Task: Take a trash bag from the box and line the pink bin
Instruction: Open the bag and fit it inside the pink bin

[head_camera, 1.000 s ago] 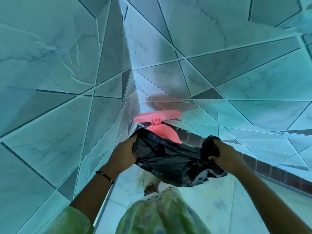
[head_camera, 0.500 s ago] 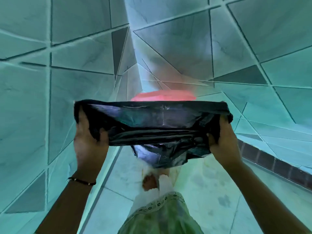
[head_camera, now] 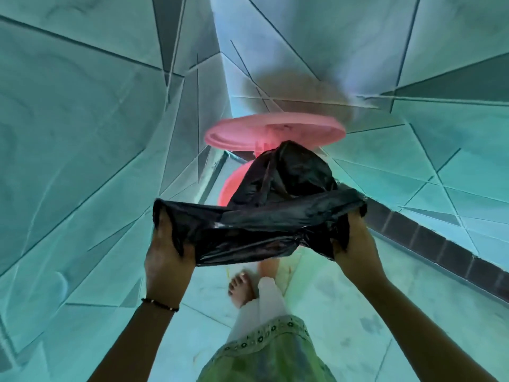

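Note:
A black trash bag (head_camera: 261,219) is stretched between both hands in front of me. My left hand (head_camera: 168,255) grips its left edge and my right hand (head_camera: 355,241) grips its right edge. The far part of the bag billows up over the pink bin (head_camera: 231,188), which stands in the corner with its round lid (head_camera: 275,130) raised. Most of the bin's body is hidden behind the bag. No box is in view.
Tiled walls close in on the left and ahead, meeting in a corner behind the bin. A dark tile skirting (head_camera: 440,244) runs along the right wall. My bare foot (head_camera: 242,288) and green garment (head_camera: 264,351) are below the bag on the pale floor.
The bag, held flat and wide in front of the lid, has dropped lower and its far part has puffed up over the bin. The lid and bin body show again.

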The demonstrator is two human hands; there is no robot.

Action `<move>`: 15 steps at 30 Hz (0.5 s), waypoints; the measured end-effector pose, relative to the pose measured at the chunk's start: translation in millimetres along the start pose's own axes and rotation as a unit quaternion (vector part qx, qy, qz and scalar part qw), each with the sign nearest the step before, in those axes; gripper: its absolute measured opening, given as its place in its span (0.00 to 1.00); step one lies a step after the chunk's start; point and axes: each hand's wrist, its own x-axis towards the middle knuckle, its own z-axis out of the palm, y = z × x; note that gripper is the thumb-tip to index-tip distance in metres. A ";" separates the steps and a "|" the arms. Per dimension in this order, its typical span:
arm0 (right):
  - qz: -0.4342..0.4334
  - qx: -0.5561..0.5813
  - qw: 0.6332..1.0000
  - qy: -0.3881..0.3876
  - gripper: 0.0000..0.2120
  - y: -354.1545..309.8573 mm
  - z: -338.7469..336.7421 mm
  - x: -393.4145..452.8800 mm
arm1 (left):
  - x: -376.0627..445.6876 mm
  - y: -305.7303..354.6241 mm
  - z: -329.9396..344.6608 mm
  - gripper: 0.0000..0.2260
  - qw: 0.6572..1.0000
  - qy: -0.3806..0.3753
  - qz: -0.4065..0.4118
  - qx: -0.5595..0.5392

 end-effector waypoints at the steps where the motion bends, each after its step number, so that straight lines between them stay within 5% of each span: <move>1: 0.004 -0.003 1.000 -0.012 0.36 3.7 1.3 2.1 | 4.0 -2.9 0.1 0.35 1.000 0.000 -0.013 0.008; 10: 0.065 -0.102 0.939 -0.323 0.40 36.6 37.1 20.2 | 6.4 -26.7 10.3 0.33 0.996 -0.005 -0.067 0.067; 15: 0.126 -0.065 0.949 -0.281 0.39 47.8 57.5 49.5 | 16.8 -31.3 35.4 0.34 0.994 -0.041 -0.056 0.084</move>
